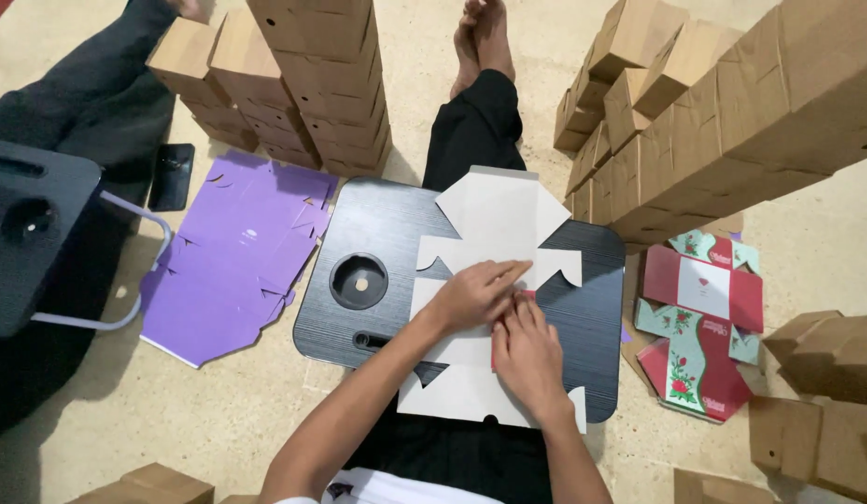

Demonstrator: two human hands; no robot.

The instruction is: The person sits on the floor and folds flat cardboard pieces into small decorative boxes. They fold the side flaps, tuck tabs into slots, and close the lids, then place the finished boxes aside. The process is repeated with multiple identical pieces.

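Seen from the head camera, a flat die-cut carton blank (494, 280), plain white side up, lies on a black lap tray (387, 233), covering the tray's right half and overhanging its near edge. Left hand (475, 294) lies flat on the middle of the blank, fingers extended, pressing rather than grasping. Right hand (527, 359) rests just nearer than the left, touching it, fingers curled at a small red edge of the blank; whether they pinch that edge cannot be told. Left of the blank, the tray's round cup recess (359, 281) is uncovered. Judged by its look, the blank is light, thin card: stiff across panels, weak at the scored creases, prone to slide on the smooth tray, so best held by a flap edge near a crease with the other palm pinning the centre. Left of the tray lie purple blanks (232, 261); right of it, red printed blanks (699, 317); beyond it, stacked brown boxes (326, 79)
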